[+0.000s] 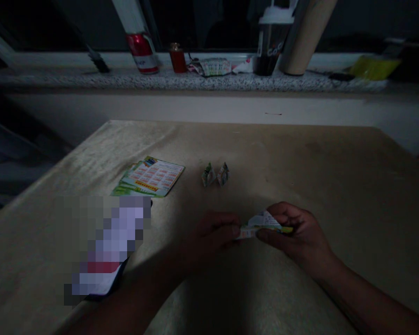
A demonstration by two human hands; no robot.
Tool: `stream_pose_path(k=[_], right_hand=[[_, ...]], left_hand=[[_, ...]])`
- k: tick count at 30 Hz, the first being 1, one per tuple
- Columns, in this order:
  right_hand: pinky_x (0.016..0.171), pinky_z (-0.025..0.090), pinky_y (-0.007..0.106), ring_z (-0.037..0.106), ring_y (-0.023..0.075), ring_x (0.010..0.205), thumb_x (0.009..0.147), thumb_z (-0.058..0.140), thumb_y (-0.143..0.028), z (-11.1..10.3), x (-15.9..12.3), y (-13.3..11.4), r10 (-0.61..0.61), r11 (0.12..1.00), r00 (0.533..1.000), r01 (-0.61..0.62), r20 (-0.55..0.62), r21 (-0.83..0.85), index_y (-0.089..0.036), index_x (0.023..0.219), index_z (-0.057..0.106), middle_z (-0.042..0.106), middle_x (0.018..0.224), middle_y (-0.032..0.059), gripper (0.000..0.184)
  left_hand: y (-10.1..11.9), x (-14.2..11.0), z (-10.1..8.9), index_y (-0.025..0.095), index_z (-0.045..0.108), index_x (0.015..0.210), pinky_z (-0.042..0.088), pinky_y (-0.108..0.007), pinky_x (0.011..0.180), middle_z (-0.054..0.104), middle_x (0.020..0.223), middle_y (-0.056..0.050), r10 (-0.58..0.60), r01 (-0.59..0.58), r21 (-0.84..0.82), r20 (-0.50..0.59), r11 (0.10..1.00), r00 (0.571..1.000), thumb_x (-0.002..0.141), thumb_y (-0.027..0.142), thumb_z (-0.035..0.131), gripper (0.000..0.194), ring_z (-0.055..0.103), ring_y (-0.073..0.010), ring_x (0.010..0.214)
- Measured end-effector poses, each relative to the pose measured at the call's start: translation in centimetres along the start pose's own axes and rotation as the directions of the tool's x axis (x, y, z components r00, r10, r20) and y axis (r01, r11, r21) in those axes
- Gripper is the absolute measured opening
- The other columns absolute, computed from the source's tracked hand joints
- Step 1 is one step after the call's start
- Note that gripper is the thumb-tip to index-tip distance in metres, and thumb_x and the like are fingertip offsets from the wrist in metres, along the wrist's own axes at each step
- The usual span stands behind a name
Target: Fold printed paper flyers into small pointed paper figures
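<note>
Between my two hands, above the table, is a partly folded piece of printed paper (263, 220), white with green, yellow and orange print. My left hand (212, 232) pinches its left end with thumb and fingers. At the other end, my right hand (300, 232) grips it, thumb in front and fingers behind. Beyond the hands stand two small folded paper pieces, a left one (208, 177) and a right one (223, 175), close together. To the left lies a fanned stack of printed cards (157, 174) with green edges.
A phone-like device (115, 246), its screen pixelated, lies on the table (335, 167) near my left forearm. Along the granite windowsill (202, 83) stand a red can (142, 51), a small red bottle (177, 58), a crumpled wrapper (214, 67), a lidded cup (270, 44) and a tan cylinder (307, 37).
</note>
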State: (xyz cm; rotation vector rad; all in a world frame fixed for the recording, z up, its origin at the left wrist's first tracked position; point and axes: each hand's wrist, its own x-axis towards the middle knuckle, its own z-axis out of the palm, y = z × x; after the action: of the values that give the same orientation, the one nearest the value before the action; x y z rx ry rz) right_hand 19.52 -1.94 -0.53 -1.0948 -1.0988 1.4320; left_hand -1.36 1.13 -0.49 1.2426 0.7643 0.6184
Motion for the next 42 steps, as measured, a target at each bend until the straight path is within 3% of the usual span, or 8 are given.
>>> stream_pose_path(k=[3,6,12,17,28,31,37,42], right_hand=[[0.056,0.053,0.015,0.067,0.0091,0.059,0.069,0.087,-0.012,0.1,0.0,0.1,0.007,1.000,1.000,-0.007,-0.003,-0.029,-0.019,0.082,0.074,0.078,0.071,-0.0004,0.020],[0.058,0.054,0.015,0.068,0.0094,0.062,0.068,0.087,-0.012,0.0,0.1,0.2,-0.009,1.000,1.000,0.009,-0.030,-0.013,-0.021,0.084,0.076,0.079,0.075,-0.0004,0.022],[0.040,0.040,0.014,0.051,0.0060,0.045,0.073,0.085,-0.021,-0.6,0.3,-0.1,-0.016,0.999,0.998,0.013,-0.053,-0.047,-0.020,0.080,0.079,0.068,0.056,-0.0019,0.008],[0.038,0.034,0.016,0.045,0.0058,0.041,0.070,0.084,-0.019,0.0,-0.1,0.0,-0.036,0.982,0.998,0.028,-0.041,-0.189,-0.017,0.066,0.078,0.057,0.046,-0.0035,0.007],[0.042,0.045,0.015,0.057,0.0076,0.044,0.077,0.080,-0.018,-0.1,-0.1,-0.1,-0.136,0.978,0.990,0.140,0.032,-0.155,-0.019,0.069,0.080,0.072,0.055,0.0015,0.009],[0.044,0.046,0.016,0.058,0.0078,0.046,0.079,0.081,-0.020,-0.2,-0.1,0.1,-0.087,0.991,0.993,0.094,0.083,-0.094,-0.019,0.071,0.082,0.073,0.057,0.0020,0.008],[0.059,0.053,0.017,0.066,0.0085,0.057,0.079,0.084,-0.032,-0.6,0.1,0.7,0.136,0.963,0.963,-0.184,0.231,0.199,-0.019,0.075,0.083,0.077,0.066,0.0026,0.014],[0.064,0.055,0.018,0.070,0.0094,0.062,0.069,0.092,-0.027,-0.9,0.4,0.9,0.220,0.910,0.946,-0.287,0.238,0.299,-0.018,0.076,0.083,0.078,0.066,0.0009,0.015]], left_hand=[[0.4,-0.3,-0.4,0.016,0.051,0.065,0.021,-0.023,0.050,0.036,0.057,0.006,0.151,-0.152,0.334,0.029,0.930,0.988,0.092,0.041,0.057,0.037,0.031,-0.0084,0.054],[0.7,-0.3,-0.4,0.015,0.053,0.066,0.024,-0.023,0.052,0.037,0.059,0.006,0.234,-0.225,0.448,0.035,0.865,0.972,0.097,0.035,0.052,0.036,0.034,-0.0080,0.054],[0.9,-0.2,-0.7,0.015,0.059,0.070,0.032,-0.021,0.053,0.048,0.059,0.005,0.258,-0.215,0.518,-0.012,0.828,0.966,0.096,0.030,0.051,0.031,0.044,-0.0088,0.053],[1.2,-0.1,-0.3,0.017,0.070,0.093,0.044,-0.024,0.070,0.068,0.082,0.001,0.301,-0.197,0.590,-0.082,0.783,0.950,0.082,0.028,0.073,0.016,0.061,-0.0146,0.076],[0.4,-0.3,0.1,0.016,0.073,0.086,0.043,-0.021,0.058,0.066,0.070,0.003,0.423,-0.277,0.610,-0.107,0.743,0.900,0.084,0.022,0.072,0.006,0.060,-0.0109,0.061],[0.2,-0.3,0.1,0.016,0.073,0.089,0.046,-0.022,0.061,0.070,0.075,0.000,0.523,-0.392,0.628,-0.028,0.673,0.852,0.088,0.024,0.071,0.008,0.064,-0.0118,0.065],[0.5,0.1,-0.4,0.018,0.070,0.094,0.050,-0.029,0.077,0.075,0.082,-0.001,0.736,-0.587,0.724,0.164,0.363,0.656,0.096,0.021,0.061,0.009,0.065,-0.0144,0.076],[0.8,0.2,-0.6,0.023,0.071,0.094,0.043,-0.036,0.091,0.077,0.093,-0.001,0.786,-0.579,0.802,0.262,0.145,0.559,0.093,0.014,0.061,0.013,0.063,-0.0180,0.093]])
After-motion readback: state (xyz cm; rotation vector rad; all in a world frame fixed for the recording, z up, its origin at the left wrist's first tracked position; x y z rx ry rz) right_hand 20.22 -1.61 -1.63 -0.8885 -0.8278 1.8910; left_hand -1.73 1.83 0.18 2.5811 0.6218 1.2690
